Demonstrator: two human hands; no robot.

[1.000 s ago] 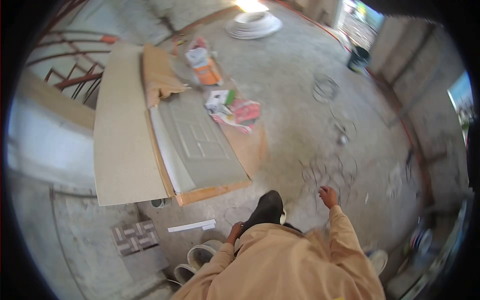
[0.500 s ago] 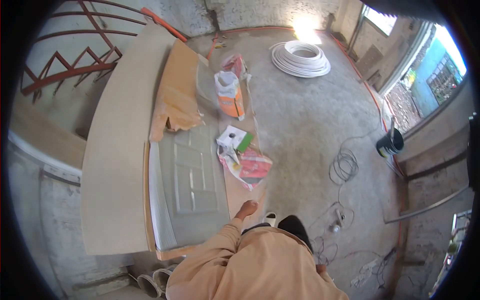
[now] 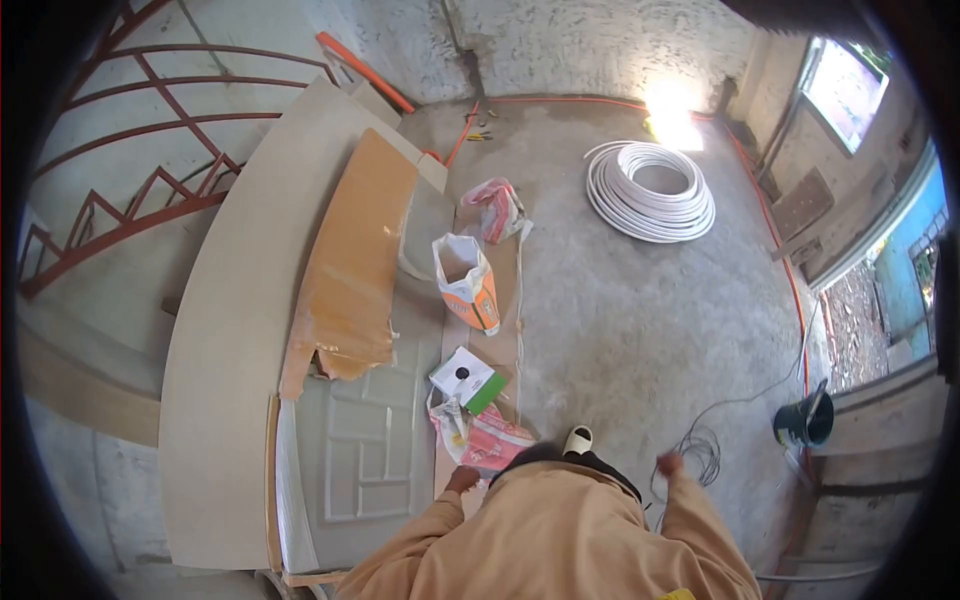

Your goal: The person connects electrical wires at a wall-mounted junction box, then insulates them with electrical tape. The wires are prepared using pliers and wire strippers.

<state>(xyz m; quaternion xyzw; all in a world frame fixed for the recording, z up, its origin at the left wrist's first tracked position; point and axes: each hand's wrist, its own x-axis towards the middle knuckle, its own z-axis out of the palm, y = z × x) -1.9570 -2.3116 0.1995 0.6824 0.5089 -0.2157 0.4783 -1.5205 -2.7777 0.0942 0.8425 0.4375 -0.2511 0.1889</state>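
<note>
My left hand (image 3: 463,479) hangs low with its fingers curled and nothing visible in them. It is nearest to a crumpled pink-and-white sack (image 3: 492,438) and the grey moulded door panel (image 3: 372,455) at the left. On the sack's upper end rests a white-and-green box (image 3: 468,380) with a round dark hole. My right hand (image 3: 670,464) is out to the right, above the floor near a loose grey cable coil (image 3: 703,462). Its fingers are too small and smeared to make out. A pale slipper (image 3: 578,440) shows at my foot.
An open orange-and-white bag (image 3: 467,285) and another pink bag (image 3: 496,210) stand ahead. Beyond lies a large coil of white pipe (image 3: 652,195). A dark bucket (image 3: 804,420) sits by the right wall. Brown sheeting (image 3: 352,270) covers panels; a red metal frame (image 3: 140,225) leans left.
I have moved forward, so the bags, box and pipe coil appear lower and nearer. My right hand has swung forward into clearer view. My left hand is now beside the pink sack.
</note>
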